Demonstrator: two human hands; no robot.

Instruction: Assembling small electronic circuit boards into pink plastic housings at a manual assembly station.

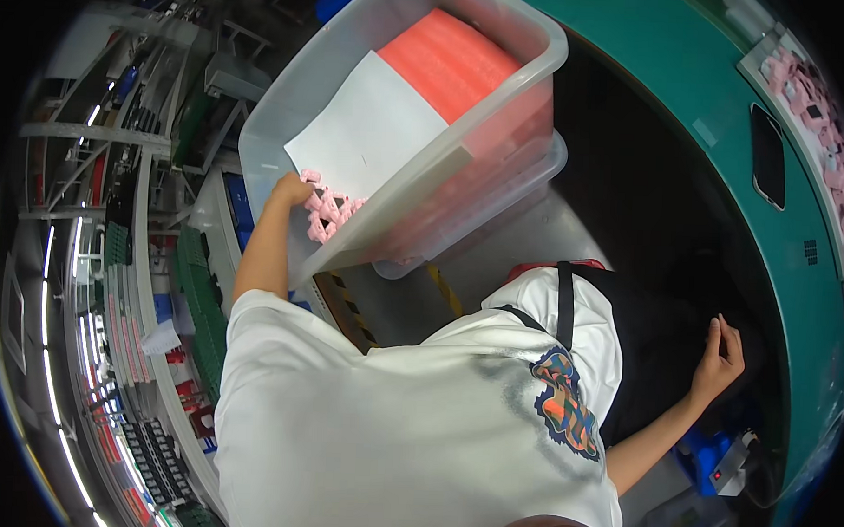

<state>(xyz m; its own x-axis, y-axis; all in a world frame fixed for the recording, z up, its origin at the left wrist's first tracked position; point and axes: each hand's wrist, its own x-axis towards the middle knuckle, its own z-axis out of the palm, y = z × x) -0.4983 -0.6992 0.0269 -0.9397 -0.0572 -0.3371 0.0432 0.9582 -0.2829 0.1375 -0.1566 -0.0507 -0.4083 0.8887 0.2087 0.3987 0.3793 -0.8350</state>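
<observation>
At the near left end of a large translucent tote point(259, 137), my left hand point(293, 190) reaches in over the rim. Its fingers are curled, with a pink piece at the fingertips. Several small pink plastic parts point(327, 225) with dark spots lie clustered beside it, partly hidden by the tote wall. A white sheet point(366, 122) lies next to them, and red-pink foam sheeting point(447, 65) fills the far end. Off to the right, below the table edge, my right hand point(719, 365) hangs in the air with fingers loosely extended and nothing visible in it.
A green table point(652, 58) curves along the right side, bearing a dark phone point(768, 157) and a tray heaped with pink parts point(804, 100). Another clear tote point(498, 215) stands beneath the large one. Shelving point(142, 282) lines the left. A blue device point(703, 455) sits low right.
</observation>
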